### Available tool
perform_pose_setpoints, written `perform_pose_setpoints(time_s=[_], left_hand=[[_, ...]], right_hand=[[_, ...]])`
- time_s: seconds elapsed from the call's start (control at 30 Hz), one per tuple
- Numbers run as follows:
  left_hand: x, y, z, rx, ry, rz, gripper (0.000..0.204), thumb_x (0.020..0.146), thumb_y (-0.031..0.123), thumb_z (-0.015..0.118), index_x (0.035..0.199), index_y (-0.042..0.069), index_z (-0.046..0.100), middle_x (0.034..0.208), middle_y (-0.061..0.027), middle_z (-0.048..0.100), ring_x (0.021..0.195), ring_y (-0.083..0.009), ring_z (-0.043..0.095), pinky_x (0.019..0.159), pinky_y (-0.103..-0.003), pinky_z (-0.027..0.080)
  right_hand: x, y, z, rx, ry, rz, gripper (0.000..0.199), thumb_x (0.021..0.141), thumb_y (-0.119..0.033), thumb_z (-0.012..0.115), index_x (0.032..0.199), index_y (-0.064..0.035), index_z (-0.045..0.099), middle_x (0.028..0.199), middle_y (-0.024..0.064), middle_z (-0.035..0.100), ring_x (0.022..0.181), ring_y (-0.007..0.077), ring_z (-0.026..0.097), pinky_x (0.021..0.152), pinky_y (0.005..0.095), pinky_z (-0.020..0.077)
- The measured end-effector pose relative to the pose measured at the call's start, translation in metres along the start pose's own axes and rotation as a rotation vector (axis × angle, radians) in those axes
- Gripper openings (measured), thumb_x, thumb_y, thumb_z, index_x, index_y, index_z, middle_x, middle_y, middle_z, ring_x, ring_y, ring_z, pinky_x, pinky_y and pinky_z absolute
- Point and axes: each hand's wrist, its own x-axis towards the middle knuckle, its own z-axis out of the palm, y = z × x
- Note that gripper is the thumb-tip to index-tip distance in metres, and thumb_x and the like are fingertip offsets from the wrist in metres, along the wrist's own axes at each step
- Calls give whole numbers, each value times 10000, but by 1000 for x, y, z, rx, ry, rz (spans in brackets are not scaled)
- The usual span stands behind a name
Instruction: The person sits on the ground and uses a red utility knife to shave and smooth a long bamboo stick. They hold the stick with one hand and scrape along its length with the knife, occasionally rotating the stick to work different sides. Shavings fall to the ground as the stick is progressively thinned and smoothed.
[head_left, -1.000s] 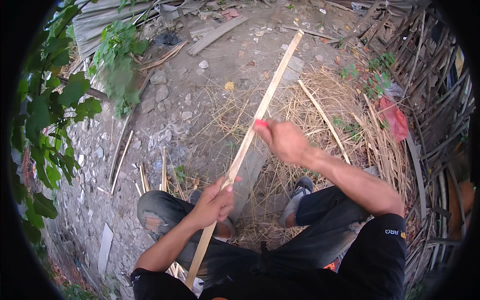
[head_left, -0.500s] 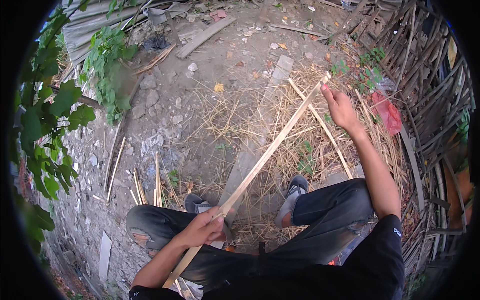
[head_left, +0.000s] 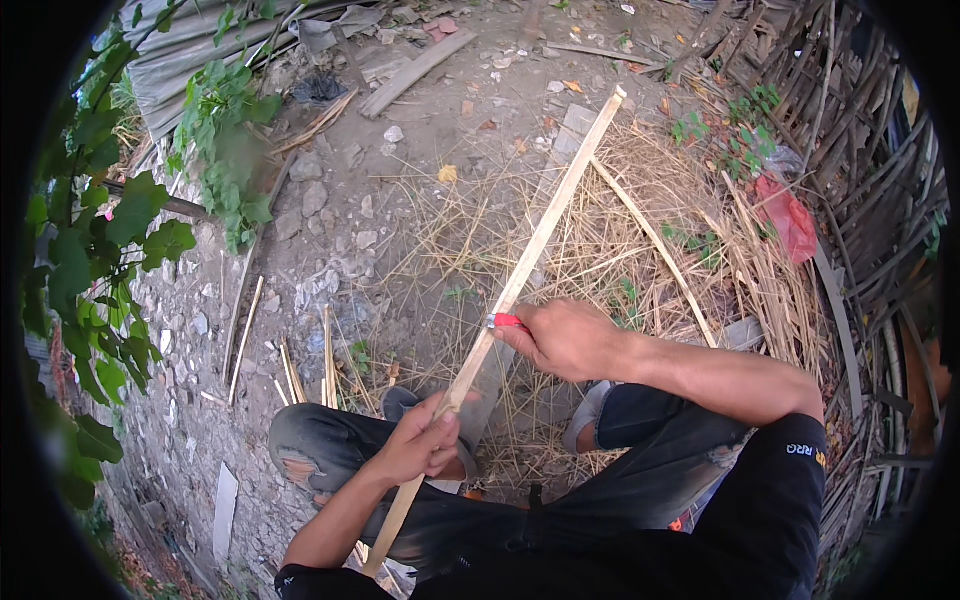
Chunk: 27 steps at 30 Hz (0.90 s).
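A long pale bamboo strip [head_left: 545, 230] slants from beside my left thigh up and away to the right. My left hand [head_left: 425, 440] is closed round its lower part, above my left knee. Farther up, my right hand [head_left: 565, 338] grips a small red tool with a metal tip [head_left: 507, 321], pressed against the strip; it looks like a knife, but its blade is mostly hidden. The strip's far end stands free over the ground. Behind it a second, thinner bamboo strip [head_left: 655, 240] lies on the shavings.
Straw-like shavings [head_left: 640, 200] cover the ground ahead and to the right. A plank [head_left: 418, 75] lies farther off. Several thin strips [head_left: 328, 360] stand by my left knee. Stacked sticks [head_left: 860, 180] line the right side, near a red plastic bag [head_left: 787, 220]. Leafy vines [head_left: 80, 270] hang at left.
My right hand has come from near the strip's far end down to its middle, with the red tool now plainly visible. The strip's far end has swung left and upward in view.
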Motion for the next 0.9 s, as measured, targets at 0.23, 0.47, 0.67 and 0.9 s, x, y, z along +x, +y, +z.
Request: perform_pose_setpoints(time_s=[0.23, 0.47, 0.67, 0.9], left_hand=[[-17, -7, -3, -33, 40, -67, 445, 1138, 312, 384, 1527, 97, 376, 744, 23, 319, 499, -56, 290, 415, -226, 285], [-34, -8, -3, 9, 2, -134, 403, 1135, 279, 396, 1489, 84, 394, 743, 19, 326, 489, -54, 283, 415, -232, 255], [-32, -8, -3, 104, -54, -202, 401, 1135, 258, 399, 1502, 97, 391, 730, 34, 383, 544, -54, 353, 483, -217, 332], [-36, -13, -6, 138, -7, -161, 385, 1131, 250, 402, 1479, 86, 424, 691, 42, 395, 526, -48, 351, 478, -220, 337]], right_hand=[[35, 51, -29, -5, 168, 103, 639, 1096, -501, 376, 1005, 66, 657, 880, 301, 697, 869, 484, 690, 850, 564, 532], [49, 145, -70, -36, 473, 345, 736, 1094, -568, 304, 977, 62, 668, 852, 282, 697, 795, 409, 699, 831, 534, 544], [25, 227, -91, -200, 716, 466, 708, 1071, -572, 368, 993, 53, 691, 908, 311, 695, 931, 483, 674, 871, 541, 514], [25, 198, -96, -117, 767, 484, 560, 1043, -529, 476, 1027, -20, 709, 838, 288, 693, 911, 477, 675, 833, 547, 511]])
